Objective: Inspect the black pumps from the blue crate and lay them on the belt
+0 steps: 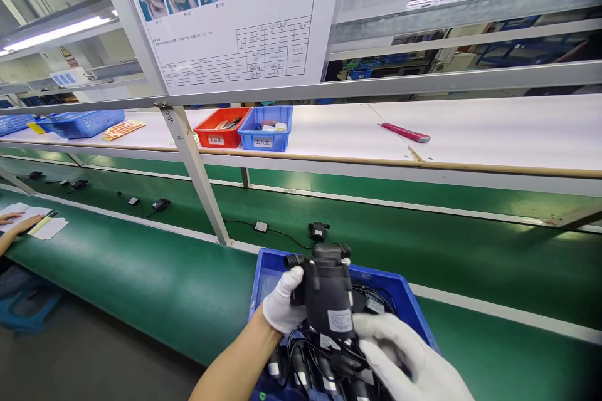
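Observation:
My gloved left hand (285,301) is closed round the side of a black pump-like device (329,301) with a ribbed port at its upper left and a white label low on its body. The device is held upright above a blue bin (416,310). My gloved right hand (404,351) is beside its lower right, thumb and fingers curved and apart, fingertips close to or touching the casing; I see nothing clearly held there. Beneath lie several similar black devices with tangled black cables (320,357), partly hidden by the hands.
Across the green belt (423,257) lie another black device (318,230) and its cabled white-labelled piece (261,226). A white shelf bears a red tray (221,138), a blue tray (266,138) and a red cutter (404,132). A metal post (197,182) stands ahead; another person's hands (21,223) are far left.

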Demonstrator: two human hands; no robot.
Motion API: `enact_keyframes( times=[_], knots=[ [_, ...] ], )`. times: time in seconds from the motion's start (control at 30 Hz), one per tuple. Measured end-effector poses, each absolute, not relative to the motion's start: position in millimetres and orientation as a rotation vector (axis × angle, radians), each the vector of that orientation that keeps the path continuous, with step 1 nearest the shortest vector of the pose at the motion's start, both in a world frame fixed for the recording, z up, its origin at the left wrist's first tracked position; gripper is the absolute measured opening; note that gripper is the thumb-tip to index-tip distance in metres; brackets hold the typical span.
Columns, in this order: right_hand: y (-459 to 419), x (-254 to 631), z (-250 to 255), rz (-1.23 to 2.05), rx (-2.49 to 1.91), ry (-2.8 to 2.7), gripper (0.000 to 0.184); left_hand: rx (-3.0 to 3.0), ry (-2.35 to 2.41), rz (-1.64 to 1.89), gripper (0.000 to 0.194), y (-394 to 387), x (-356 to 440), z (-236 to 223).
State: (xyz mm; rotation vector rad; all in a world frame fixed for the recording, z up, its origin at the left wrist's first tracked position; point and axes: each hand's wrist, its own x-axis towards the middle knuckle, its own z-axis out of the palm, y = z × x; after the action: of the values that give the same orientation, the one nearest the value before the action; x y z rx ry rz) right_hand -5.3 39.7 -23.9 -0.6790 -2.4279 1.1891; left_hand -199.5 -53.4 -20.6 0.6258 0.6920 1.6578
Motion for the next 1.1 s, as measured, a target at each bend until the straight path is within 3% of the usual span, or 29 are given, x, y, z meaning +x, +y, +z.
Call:
enact_keyframes(
  times=[0.13,0.23,0.3,0.77,1.0,1.1],
  knots=[
    [41.4,-26.9,-41.2,1.164,-0.787,-2.345,0.064,1.189,1.422,1.687,0.092,-65.8,-195.0,-4.3],
    [37.9,-44.6,-39.5,1.265,-0.792,-2.291,0.073,1.477,1.732,1.668,0.105,-72.7,-189.7,-2.5],
    [35.5,-51.6,-32.1,1.339,-0.715,-2.254,0.076,1.563,1.802,1.641,0.104,-75.9,-188.1,-5.3],
    [37.0,-54.1,-5.6,1.308,-0.574,-2.265,0.061,1.742,1.838,1.571,0.109,-85.2,-193.1,-19.1],
    [39.6,-49.7,-2.0,1.304,-0.592,-2.323,0.065,1.834,1.825,1.519,0.148,-95.2,-194.1,-13.9],
    [40.6,-48.0,-2.4,1.249,-0.611,-2.335,0.063,1.766,1.753,1.501,0.149,-102.6,-203.3,-12.4]
  ],
)
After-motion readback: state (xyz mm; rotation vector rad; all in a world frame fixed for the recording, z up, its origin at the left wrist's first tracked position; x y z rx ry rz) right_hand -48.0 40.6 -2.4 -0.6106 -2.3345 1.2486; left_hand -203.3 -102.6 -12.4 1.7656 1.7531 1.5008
